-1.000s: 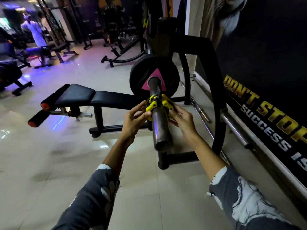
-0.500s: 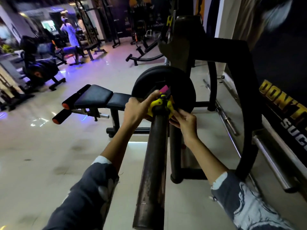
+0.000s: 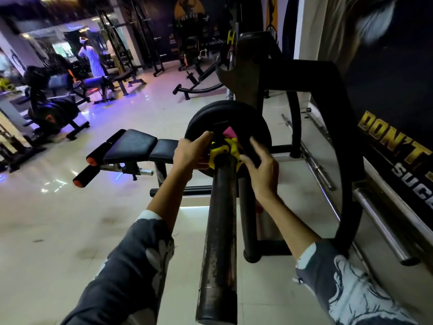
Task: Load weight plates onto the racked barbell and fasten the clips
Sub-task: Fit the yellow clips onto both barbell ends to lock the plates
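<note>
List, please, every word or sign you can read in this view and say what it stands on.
"DON'T": gold letters on the dark wall banner.
"SUC": white letters beneath it, cut off by the frame edge.
"H": yellow, on the rack upright.
Round logo on the far wall, and the white print below it: too blurred to read.

Black weight plate [image 3: 236, 117] with a pink triangular label [image 3: 229, 132]. Bright yellow clip [image 3: 226, 151]. Barbell sleeve [image 3: 219, 231] is a dark brown-black, flecked with rust and pale scuffs. Black bench pads [image 3: 131, 146]; black foam rollers with orange ends [image 3: 91, 161]. Black rack frame [image 3: 346, 160]. Glossy cream floor [image 3: 70, 219], tiled, washed with violet-blue light. Left shirt sleeve [image 3: 126, 266] and right shirt sleeve [image 3: 346, 296] are dark grey with a white print. Black wall [image 3: 386, 78] carries gold lettering [image 3: 384, 134] above white lettering [image 3: 412, 181].
</note>
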Motion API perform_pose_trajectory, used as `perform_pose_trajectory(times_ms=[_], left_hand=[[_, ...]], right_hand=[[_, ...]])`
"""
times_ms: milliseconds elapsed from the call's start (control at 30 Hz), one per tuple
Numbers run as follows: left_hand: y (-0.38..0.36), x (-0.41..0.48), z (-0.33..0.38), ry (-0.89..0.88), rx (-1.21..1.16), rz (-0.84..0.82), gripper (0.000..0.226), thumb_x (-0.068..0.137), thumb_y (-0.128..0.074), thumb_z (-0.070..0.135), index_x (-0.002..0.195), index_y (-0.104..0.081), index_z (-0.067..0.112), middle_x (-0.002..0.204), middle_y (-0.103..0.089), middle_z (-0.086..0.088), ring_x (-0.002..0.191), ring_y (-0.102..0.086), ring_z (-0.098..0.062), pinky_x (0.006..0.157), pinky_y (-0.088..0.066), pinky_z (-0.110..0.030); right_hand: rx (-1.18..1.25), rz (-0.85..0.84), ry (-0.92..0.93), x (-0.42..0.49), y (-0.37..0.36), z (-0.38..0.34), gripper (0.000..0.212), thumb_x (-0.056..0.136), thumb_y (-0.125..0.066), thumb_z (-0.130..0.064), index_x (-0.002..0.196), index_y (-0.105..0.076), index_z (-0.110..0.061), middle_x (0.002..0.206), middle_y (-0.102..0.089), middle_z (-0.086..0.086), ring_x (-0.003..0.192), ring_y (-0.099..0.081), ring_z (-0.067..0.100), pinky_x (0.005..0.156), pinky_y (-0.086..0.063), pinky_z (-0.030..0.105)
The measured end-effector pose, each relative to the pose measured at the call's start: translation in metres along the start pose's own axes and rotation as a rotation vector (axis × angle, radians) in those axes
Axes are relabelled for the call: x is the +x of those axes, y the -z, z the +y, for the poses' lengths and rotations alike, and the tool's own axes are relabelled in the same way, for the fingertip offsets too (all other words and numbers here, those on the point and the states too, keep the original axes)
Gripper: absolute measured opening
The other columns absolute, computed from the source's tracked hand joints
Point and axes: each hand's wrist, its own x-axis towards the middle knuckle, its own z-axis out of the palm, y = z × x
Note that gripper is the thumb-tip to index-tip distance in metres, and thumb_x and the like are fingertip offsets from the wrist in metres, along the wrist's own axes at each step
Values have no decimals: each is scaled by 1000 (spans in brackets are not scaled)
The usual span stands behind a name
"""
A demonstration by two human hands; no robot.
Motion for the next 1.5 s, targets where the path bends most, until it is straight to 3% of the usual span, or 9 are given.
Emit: perform_pose_trajectory(times_ms=[133, 233, 433, 533, 700, 833, 967, 1100, 1500], left_hand=[[0, -2, -15, 150, -206, -215, 56, 78, -61, 54, 106, -64, 6, 103, -68, -20, 84, -69, -28, 58, -55, -29], [-1, 1, -22, 167, -320, -214, 60, 80, -63, 48, 111, -62, -2, 101, -65, -23, 80, -67, -27, 55, -56, -27], [0, 4, -29, 157, -389, -210, 41, 86, -63, 32, 102, -60, -6, 84, -62, -18, 68, -64, -22, 50, -56, -25], [-5, 1, -30, 139, -372, -133, 26, 89, -60, 27, 84, -61, 2, 73, -61, -12, 58, -63, -18, 49, -56, -24], [6, -10, -25, 157, -361, -182, 33, 86, -64, 34, 90, -62, 1, 74, -63, -12, 62, -65, -19, 57, -59, -29], [9, -41, -39, -161, 4, -23, 38, 90, -54, 44, 78, -63, 8, 77, -67, -11, 73, -63, -24, 70, -55, -36], [22, -84, -69, -565, 271, 28, 29, 95, -50, 29, 116, -58, 11, 110, -66, -10, 96, -60, -18, 77, -42, -24], [30, -113, -106, -609, 360, -73, 49, 96, -44, 35, 138, -38, 11, 141, -46, -10, 129, -43, -21, 102, -33, -28], [62, -260, -144, -717, 292, 31, 54, 92, -37, 45, 134, -43, 11, 137, -50, -8, 127, -41, -13, 103, -27, -13]], right_hand=[[-429, -132, 252, 44, 11, -20, 93, 71, -75, -28, 145, -19, -17, 155, -19, 7, 144, -12, 24, 115, -10, 52], [-349, -327, 184, 64, 17, -18, 101, 67, -79, -25, 146, -17, -17, 156, -17, 7, 143, -17, 26, 116, -21, 49], [-355, -268, 242, 65, 15, -13, 100, 65, -81, -24, 145, -22, -12, 153, -24, 10, 140, -24, 24, 109, -20, 24], [-375, -278, 256, 65, 15, -13, 99, 65, -80, -25, 145, -22, -12, 153, -23, 10, 141, -23, 24, 109, -19, 25], [-436, -328, 233, 62, 18, -21, 98, 70, -78, -26, 145, -18, -11, 154, -19, 11, 142, -19, 25, 113, -19, 29], [-514, -293, 157, 36, 22, -31, 79, 84, -63, -32, 145, -17, -11, 155, -17, 12, 143, -17, 26, 116, -21, 42], [-486, -162, 126, -39, 32, -34, 57, 92, -50, -31, 142, -30, -11, 149, -32, 13, 140, -27, 26, 115, -24, 38], [-483, -176, 75, -107, 40, -40, 53, 94, -46, -29, 141, -30, -11, 149, -33, 11, 140, -27, 23, 111, -21, 28], [-401, -148, 26, -253, 82, -70, 66, 86, -37, -55, 138, -36, -13, 142, -44, 11, 134, -37, 23, 105, -32, 29]])
